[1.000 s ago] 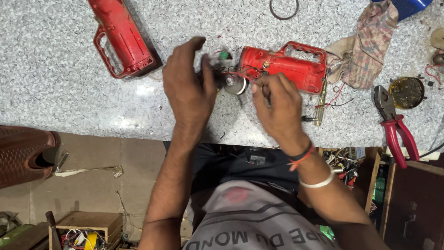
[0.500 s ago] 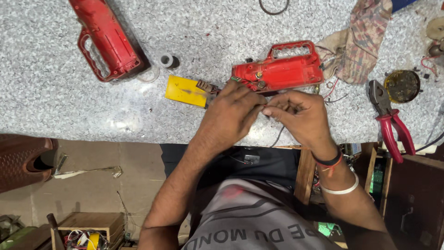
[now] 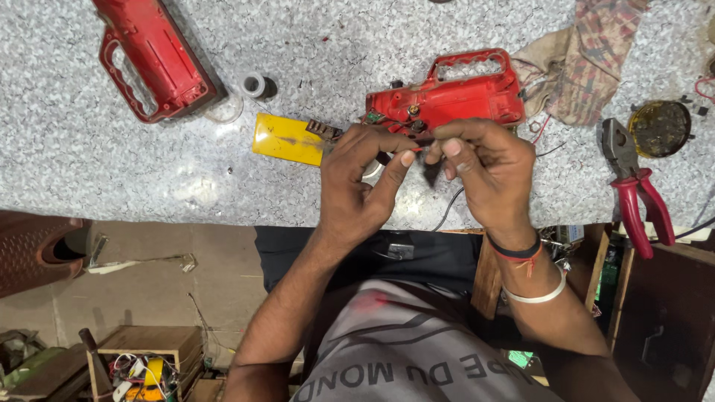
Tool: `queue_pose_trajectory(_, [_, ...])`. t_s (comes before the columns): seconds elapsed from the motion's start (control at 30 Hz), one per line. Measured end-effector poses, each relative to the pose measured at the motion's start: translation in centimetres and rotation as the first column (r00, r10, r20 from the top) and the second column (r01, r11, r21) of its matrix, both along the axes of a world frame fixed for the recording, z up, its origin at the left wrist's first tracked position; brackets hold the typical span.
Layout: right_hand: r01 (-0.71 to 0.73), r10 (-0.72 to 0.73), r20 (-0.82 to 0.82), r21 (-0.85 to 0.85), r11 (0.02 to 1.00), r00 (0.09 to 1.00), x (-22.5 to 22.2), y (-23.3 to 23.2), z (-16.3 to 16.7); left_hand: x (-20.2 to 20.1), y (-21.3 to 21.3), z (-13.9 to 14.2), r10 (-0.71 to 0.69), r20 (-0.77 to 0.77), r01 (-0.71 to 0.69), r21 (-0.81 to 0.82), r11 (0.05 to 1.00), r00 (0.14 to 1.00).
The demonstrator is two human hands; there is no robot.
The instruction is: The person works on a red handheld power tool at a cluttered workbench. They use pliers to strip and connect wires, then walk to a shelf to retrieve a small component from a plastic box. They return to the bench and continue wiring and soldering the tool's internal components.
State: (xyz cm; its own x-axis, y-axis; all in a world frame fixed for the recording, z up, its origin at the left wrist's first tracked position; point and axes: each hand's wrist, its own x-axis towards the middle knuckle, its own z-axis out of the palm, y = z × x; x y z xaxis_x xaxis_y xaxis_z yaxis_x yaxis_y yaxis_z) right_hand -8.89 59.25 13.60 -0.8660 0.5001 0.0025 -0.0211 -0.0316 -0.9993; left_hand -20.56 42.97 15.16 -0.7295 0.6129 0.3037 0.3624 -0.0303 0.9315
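Two hands meet at the centre of the head view, just below a red plastic housing half (image 3: 447,97) that lies open-side up on the speckled stone table (image 3: 112,171), handle loop toward the top of the frame. A small circuit board and screw posts show at its near edge, so the casing is already split: its other half (image 3: 153,56) lies well apart at upper left. Nothing in view shows the halves being rejoined, and I judge the inner work to be only partly done.

Left hand (image 3: 357,186) comes up from the lower middle, wrist bent, thumb and forefinger curled toward the housing's near edge; its grip is pressed together on something small and dark that I cannot make out. Right hand (image 3: 484,167) mirrors it from the right, fingertips pinched on what looks like a thin wire end beside the left thumb. A black wire (image 3: 450,208) trails down from between them over the table's edge.

Around them lie a yellow flat block (image 3: 287,139) with a small component at its end, just left of the left hand; a small black-and-white spool (image 3: 257,85) above it; red-handled pliers (image 3: 633,186) at right; a checked rag (image 3: 581,67); and a round tin (image 3: 659,128).
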Motion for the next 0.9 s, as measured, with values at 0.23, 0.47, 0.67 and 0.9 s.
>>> queue_pose_trajectory(0.23, [-0.067,0.106,-0.063,0.445,0.893,0.992,-0.5,0.2,1.2,0.1,0.2,-0.3,-0.002,-0.002,0.002,-0.01,1.0,1.0])
queue_pose_trajectory(0.47, [-0.04,0.037,0.024,0.149,0.988,0.999,-0.8,-0.1,0.3,0.2,0.4,0.0,0.027,-0.084,-0.028,-0.012,1.0,0.996])
queue_pose_trajectory(0.67, [-0.048,0.048,-0.032,0.02,0.999,0.998,-0.1,0.2,-0.1,0.2,1.1,0.6,0.054,-0.153,-0.061,-0.045,0.997,0.987])
queue_pose_trajectory(0.9, [0.267,-0.352,0.003,0.645,0.716,0.936,10.0,11.4,5.0,0.3,1.5,1.5,0.095,-0.164,-0.115,-0.119,0.986,0.982])
